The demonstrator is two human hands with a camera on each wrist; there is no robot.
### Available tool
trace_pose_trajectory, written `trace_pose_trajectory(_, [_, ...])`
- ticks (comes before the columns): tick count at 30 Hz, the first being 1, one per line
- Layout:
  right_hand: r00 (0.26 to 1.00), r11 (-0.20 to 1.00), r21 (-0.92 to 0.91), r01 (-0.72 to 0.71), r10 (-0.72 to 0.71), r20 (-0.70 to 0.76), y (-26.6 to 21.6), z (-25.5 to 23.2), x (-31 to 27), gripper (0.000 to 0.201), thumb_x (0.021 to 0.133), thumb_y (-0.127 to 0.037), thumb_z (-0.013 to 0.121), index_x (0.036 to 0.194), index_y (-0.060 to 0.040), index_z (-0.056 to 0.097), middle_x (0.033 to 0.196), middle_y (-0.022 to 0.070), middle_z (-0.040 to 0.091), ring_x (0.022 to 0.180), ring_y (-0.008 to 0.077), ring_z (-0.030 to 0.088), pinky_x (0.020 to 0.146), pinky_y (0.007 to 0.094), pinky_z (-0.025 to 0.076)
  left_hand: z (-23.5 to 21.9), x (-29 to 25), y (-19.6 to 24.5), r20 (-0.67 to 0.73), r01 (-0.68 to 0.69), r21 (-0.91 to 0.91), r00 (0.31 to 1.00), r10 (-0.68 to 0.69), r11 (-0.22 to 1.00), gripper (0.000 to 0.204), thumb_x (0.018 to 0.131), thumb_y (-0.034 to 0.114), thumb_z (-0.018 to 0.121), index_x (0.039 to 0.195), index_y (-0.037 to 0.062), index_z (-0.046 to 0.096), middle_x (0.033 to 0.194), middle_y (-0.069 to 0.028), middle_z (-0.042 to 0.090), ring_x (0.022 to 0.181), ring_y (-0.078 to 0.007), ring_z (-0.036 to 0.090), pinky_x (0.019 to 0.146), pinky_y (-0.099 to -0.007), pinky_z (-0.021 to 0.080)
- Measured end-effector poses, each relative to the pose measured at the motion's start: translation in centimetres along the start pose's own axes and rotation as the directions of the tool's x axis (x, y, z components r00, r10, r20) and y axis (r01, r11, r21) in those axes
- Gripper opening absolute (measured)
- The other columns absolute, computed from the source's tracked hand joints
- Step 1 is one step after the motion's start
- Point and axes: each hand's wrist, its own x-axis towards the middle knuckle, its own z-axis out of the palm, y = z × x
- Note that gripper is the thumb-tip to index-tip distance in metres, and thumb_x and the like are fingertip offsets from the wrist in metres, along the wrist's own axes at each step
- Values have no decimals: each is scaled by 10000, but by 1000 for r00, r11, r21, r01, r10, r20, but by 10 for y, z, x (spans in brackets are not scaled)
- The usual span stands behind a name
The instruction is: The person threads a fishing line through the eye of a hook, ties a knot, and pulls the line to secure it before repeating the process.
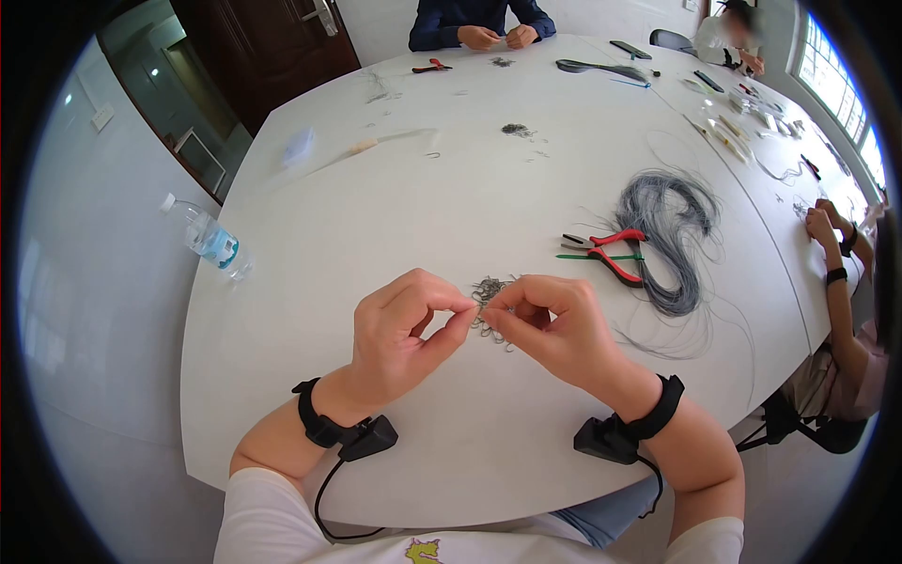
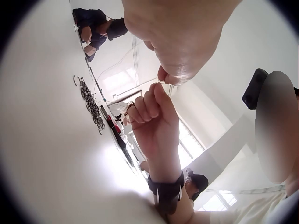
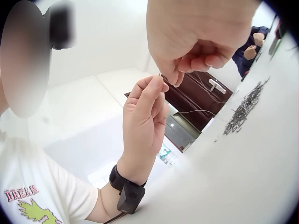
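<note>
My left hand (image 1: pixel 404 329) and right hand (image 1: pixel 559 329) meet fingertip to fingertip over the table, thumb and forefinger pinched on each. A tiny metal bit, apparently part of a fish hook (image 3: pixel 160 74), peeks out at the left fingertips in the right wrist view; the fingers hide the rest. Thin pale fishing line (image 3: pixel 191 112) trails below the right hand, whose fingertips cover the pinched part. Just beyond the hands lies a pile of fish hooks (image 1: pixel 489 288), partly hidden by the fingers in the head view.
Right of the hands lie red-handled pliers (image 1: pixel 617 270), a green tie (image 1: pixel 573 257) and a hank of grey line (image 1: pixel 672 296). A water bottle (image 1: pixel 216 242) stands at left. Farther off is another hook pile (image 1: pixel 516 130). Other people sit around the table (image 1: pixel 310 216).
</note>
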Motion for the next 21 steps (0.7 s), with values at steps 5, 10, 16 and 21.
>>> trace_pose_trajectory(5, [907,869,-306,389,-420,-41,-4,6,-3,95,743,-18,735,768,-75,663,621,21,597,504,157,545,484,289,429,-2,1,-3,-22,1,18,1000,-1,1000,173,804,-72,716,873,68,640,819,-8,640,533,-31,414,448,-198,297])
trace_pose_trajectory(10, [771,629,-531,568,-632,76,-15,-5,-3,165,703,-21,753,768,-105,628,661,8,591,568,179,575,496,296,442,0,2,-3,-13,-48,68,999,49,997,178,787,-75,734,868,61,652,798,-23,651,553,-50,473,451,-200,320])
trace_pose_trajectory(16, [754,566,-588,577,-647,117,-26,-20,-2,172,713,-27,759,782,-96,618,674,9,582,592,184,580,505,296,442,0,4,1,64,-168,121,985,161,978,209,730,-89,753,853,53,661,794,-51,677,608,-141,597,506,-240,456])
trace_pose_trajectory(21, [781,640,-535,552,-621,63,-21,-23,3,158,725,-29,757,796,-93,631,672,20,596,596,194,587,506,299,446,0,4,5,114,-177,105,980,165,978,217,722,-82,768,861,60,681,817,-40,690,640,-158,621,539,-255,489])
